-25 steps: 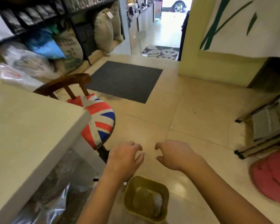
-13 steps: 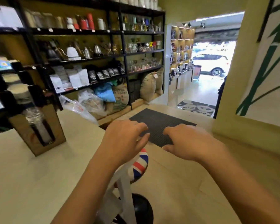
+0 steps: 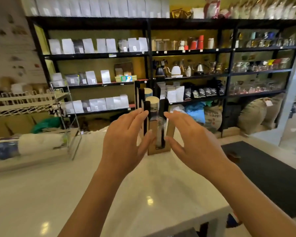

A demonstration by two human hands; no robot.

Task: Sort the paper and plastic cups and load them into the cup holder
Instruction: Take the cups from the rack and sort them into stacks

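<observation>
Hands (image 3: 125,142) raised — cups (image 3: 152,103) in holder (image 3: 170,132)

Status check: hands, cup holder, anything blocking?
Left hand and right hand open, empty, flanking the cup holder, no grip yet. Holder upright on counter, cups stacked in its slots. Nothing between hands and holder.

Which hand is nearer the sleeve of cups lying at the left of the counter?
Left. The left hand is to the right of the sleeve of cups, apart from it; the right hand is further right, past the cup holder.
</observation>
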